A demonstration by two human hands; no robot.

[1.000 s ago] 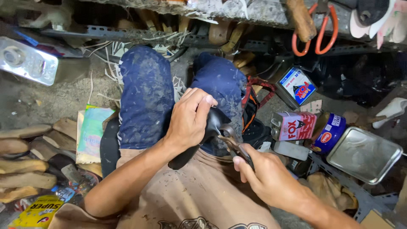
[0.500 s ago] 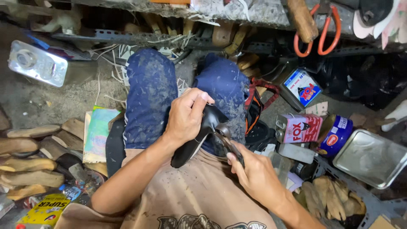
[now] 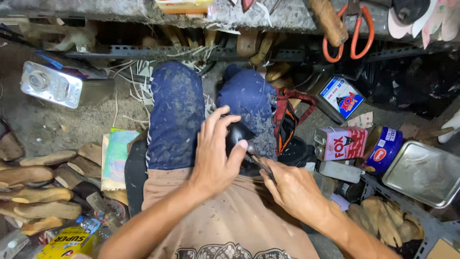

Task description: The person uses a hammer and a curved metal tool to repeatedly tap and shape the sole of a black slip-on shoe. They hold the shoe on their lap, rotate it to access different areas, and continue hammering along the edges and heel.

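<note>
1. Left hand [image 3: 213, 158] wraps the black shoe [image 3: 238, 136], grip pressed round it, on the lap between the knees.
2. Right hand [image 3: 293, 189] pinches a thin metal tool [image 3: 258, 162], tip touching the shoe.

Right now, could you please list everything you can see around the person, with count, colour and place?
shoe part: one, black, on the lap under the left hand
thin tool: one, dark, in the right hand, tip against the black piece
scissors: one, orange handles, on the shelf edge at upper right
wooden handle: one, brown, beside the scissors
metal can: one, silver, on the floor at upper left
wooden soles: several, tan, stacked at lower left
rectangular tins: two, pink one at right, blue-and-white one above it
round tin: one, blue, right of the pink tin
metal tray: one, silver, far right
left hand: gripping the black piece
right hand: closed on the tool
</note>
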